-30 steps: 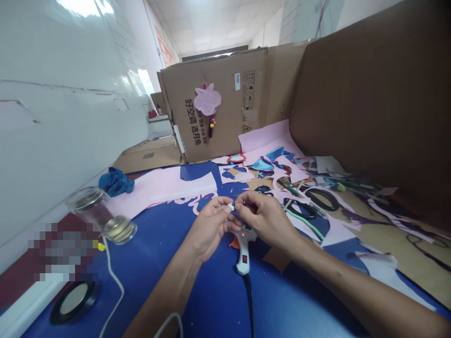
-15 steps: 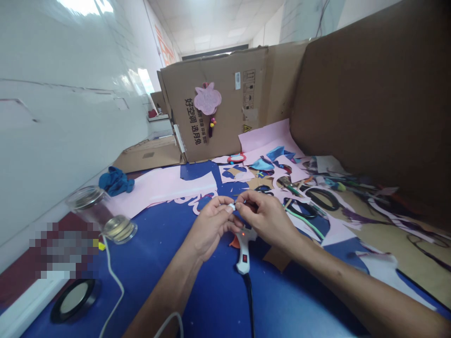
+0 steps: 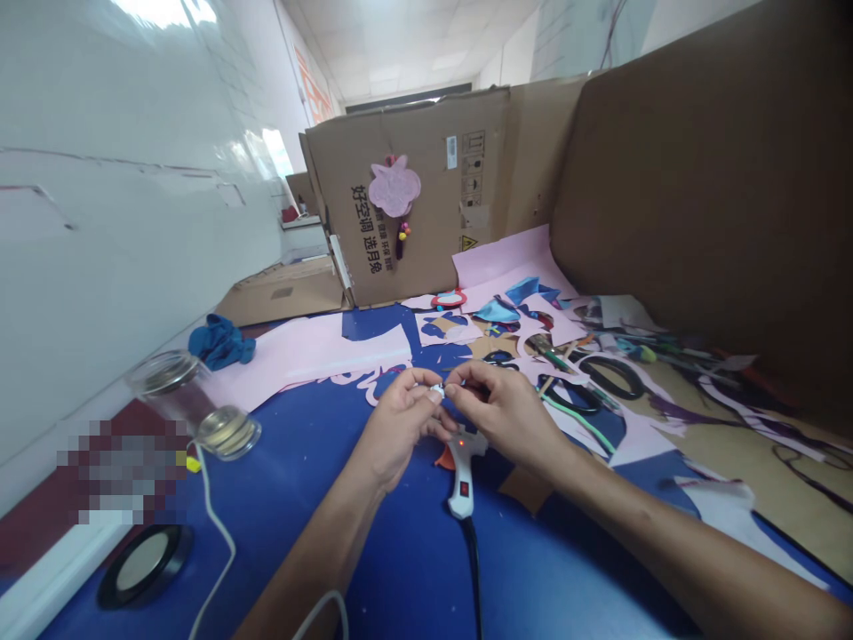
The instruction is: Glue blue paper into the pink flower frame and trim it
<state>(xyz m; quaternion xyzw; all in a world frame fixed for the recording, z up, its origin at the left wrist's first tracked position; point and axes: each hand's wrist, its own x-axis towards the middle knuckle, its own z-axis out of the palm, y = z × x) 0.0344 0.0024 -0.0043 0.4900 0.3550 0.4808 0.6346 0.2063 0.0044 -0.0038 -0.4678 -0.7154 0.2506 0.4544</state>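
My left hand (image 3: 400, 427) and my right hand (image 3: 499, 413) meet over the blue tabletop (image 3: 400, 569), their fingertips pinching a small white piece (image 3: 437, 390) between them. Most of that piece is hidden by my fingers, so I cannot tell what it is. Just below my hands lies a white hot glue gun (image 3: 461, 471) with a red switch and a small lit red light. Its black cord (image 3: 472, 551) runs toward me. An orange paper scrap (image 3: 443, 460) sits beside its nozzle.
Pink and blue paper cutouts (image 3: 506, 311) and black-handled scissors (image 3: 573, 396) lie ahead and right, against cardboard walls (image 3: 413, 196). A glass jar (image 3: 193, 404), a blue cloth (image 3: 219, 342), a black-rimmed round mirror (image 3: 143, 564) and a white cable (image 3: 217, 524) are on the left.
My hands stay together on the white piece with little visible movement. The whole view has shifted slightly with my head.
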